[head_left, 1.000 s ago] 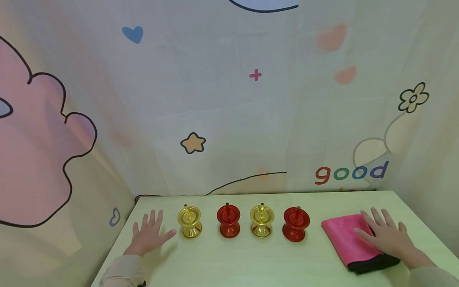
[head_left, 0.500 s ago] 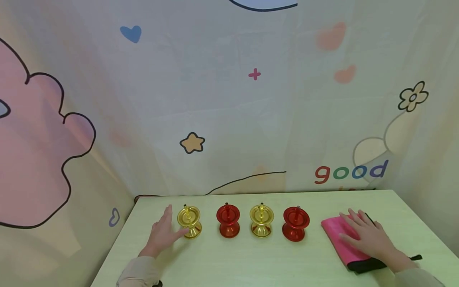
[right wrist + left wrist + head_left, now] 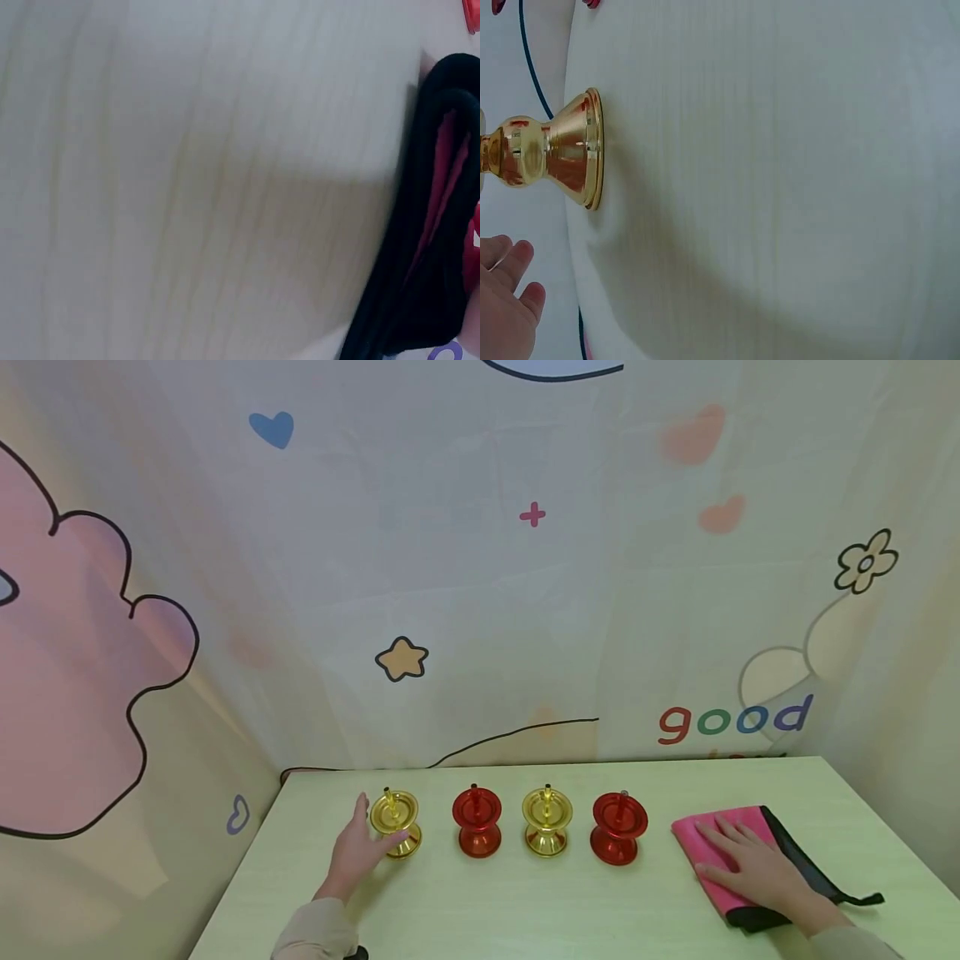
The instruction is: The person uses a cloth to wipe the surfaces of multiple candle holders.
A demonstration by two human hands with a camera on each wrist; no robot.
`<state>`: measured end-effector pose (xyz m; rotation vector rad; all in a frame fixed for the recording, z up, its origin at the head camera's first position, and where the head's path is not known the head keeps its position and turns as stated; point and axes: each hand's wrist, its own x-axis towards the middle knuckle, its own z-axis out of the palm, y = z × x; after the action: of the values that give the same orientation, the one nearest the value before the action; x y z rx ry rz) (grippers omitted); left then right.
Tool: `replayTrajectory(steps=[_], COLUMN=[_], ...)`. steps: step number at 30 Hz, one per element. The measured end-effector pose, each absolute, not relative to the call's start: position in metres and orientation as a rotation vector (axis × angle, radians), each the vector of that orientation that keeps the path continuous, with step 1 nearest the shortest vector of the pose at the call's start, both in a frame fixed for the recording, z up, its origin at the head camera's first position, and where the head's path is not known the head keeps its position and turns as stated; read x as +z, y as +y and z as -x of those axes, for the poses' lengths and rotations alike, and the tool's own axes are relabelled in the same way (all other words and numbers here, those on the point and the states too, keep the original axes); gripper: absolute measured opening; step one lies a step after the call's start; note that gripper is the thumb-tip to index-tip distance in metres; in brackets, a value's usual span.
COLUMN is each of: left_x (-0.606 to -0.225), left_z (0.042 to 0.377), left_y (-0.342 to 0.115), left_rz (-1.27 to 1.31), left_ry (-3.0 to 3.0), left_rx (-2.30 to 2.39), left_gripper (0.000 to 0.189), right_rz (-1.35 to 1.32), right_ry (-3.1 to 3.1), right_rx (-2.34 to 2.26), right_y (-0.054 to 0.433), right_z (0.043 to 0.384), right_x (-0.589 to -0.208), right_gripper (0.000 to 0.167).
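A gold candle holder (image 3: pixel 405 843) stands upright at the left end of a row on the table. My left hand (image 3: pixel 351 858) is beside it, fingers extended and thumb reaching across the near side of its base. In the left wrist view, relaxed fingers (image 3: pixel 514 266) show apart from the gold candle holder (image 3: pixel 570 150); contact by the thumb cannot be told. My right hand (image 3: pixel 757 872) lies flat, fingers spread, on a folded pink cloth (image 3: pixel 750 820) with black edging and a black strap. The right wrist view shows the cloth's thick black edge (image 3: pixel 405 255) and little of the hand.
A red candle holder (image 3: pixel 480 839), a second gold candle holder (image 3: pixel 547 839) and another red candle holder (image 3: pixel 615 845) continue the row to the right. The pale table (image 3: pixel 555 910) ends at a printed curtain (image 3: pixel 480 610) behind.
My left hand has moved right to the first gold candle holder. My right hand has slid left across the pink cloth, uncovering its black edge and strap.
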<state>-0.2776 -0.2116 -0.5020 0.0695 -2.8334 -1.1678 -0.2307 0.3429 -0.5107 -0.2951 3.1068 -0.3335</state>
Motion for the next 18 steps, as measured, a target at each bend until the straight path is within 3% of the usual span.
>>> replayTrajectory(steps=[12,18], left_x=[-0.513,-0.512], left_z=[0.282,0.283], left_y=[-0.205,-0.200], left_rz=[-0.128,-0.144], left_ry=[-2.773,-2.751], left_rx=[-1.246,-1.300], left_gripper=[0.100,0.097], right_rz=[0.230,0.194], right_ry=[3.140,3.148], right_rx=[-0.312,-0.360], right_y=[0.335,0.330], right_z=[0.231,0.230], right_x=[-0.518,-0.517], right_gripper=[0.084,0.075])
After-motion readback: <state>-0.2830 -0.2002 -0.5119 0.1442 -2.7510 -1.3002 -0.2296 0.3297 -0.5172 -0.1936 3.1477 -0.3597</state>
